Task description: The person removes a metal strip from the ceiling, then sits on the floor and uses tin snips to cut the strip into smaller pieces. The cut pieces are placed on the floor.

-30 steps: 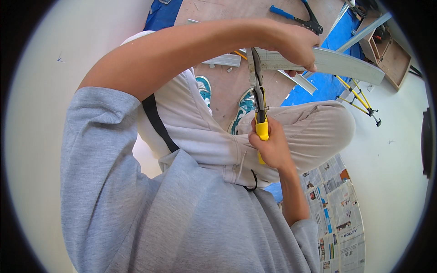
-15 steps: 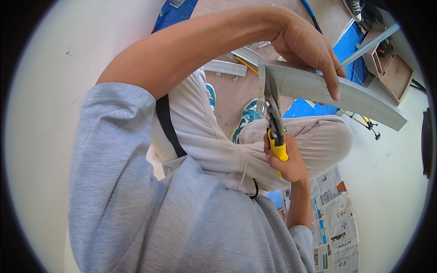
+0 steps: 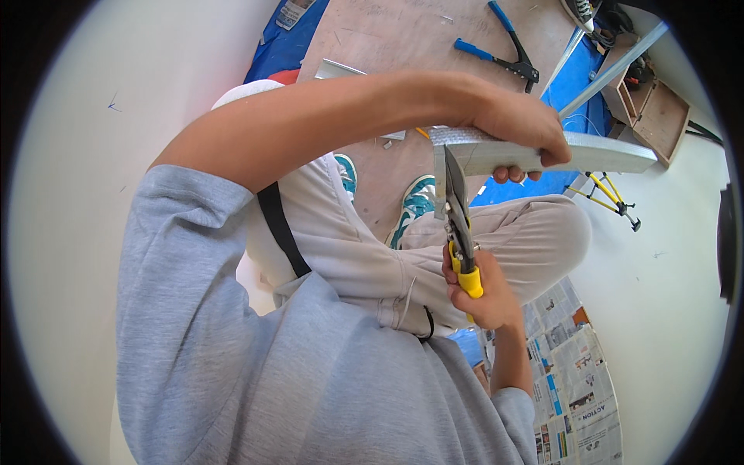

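My left hand [image 3: 521, 128] grips a pale metal channel [image 3: 612, 153] that runs crosswise above my bent right leg [image 3: 535, 240], its fingertips curled under the lower edge. My right hand [image 3: 488, 298] is closed on yellow-handled metal snips [image 3: 470, 283], held upright in front of my lap. The dark jaws of the snips lie against the channel's left end, beside a short flange hanging down there; whether they bite into the metal I cannot tell.
A blue-handled hand tool [image 3: 519, 66] lies on a wooden board [image 3: 372, 31] beyond my feet. Right of it are blue sheeting [image 3: 585, 66], a long metal strip [image 3: 612, 70], an open wooden box [image 3: 659, 124] and a yellow folding stand [image 3: 604, 194]. Newspapers [image 3: 581, 387] lie to my lower right.
Compared with one second ago, the channel and both hands sit lower in view. Since half a second ago my left hand and the channel have risen slightly and the channel slopes less.
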A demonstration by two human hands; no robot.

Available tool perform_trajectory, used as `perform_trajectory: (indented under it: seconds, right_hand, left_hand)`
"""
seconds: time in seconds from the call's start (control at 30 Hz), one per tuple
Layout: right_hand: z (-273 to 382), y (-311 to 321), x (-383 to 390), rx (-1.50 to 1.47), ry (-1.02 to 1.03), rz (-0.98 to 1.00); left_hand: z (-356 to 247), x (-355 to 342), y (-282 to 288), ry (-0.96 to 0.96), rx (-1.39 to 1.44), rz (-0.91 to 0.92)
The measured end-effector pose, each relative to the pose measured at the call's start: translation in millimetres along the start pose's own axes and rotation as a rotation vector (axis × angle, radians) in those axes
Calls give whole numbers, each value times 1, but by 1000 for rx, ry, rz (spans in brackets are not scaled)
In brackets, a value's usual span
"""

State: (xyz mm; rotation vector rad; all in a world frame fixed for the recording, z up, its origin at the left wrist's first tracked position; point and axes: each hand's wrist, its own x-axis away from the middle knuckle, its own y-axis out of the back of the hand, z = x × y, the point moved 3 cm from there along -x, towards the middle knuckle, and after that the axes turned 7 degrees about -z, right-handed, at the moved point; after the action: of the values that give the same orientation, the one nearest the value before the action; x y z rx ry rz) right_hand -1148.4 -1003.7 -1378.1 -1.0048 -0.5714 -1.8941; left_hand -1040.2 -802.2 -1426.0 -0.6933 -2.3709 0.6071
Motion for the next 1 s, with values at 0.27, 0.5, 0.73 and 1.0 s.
perform_trajectory:
  seconds: [0.27,0.5,0.73,1.0]
  right_hand:
    - [6,-11,11,10,-21,-3]
    - [8,-14,15,-3,-66,-26]
    - [3,-18,16,16,-103,-54]
    - [2,-20,19,-71,-117,0]
  left_hand:
    - [-9,9,-1,-52,-179,-124]
    - [-4,4,2,-79,-291,-180]
    - [1,3,5,-75,-385,-224]
    - [2,0,5,-85,-495,-325]
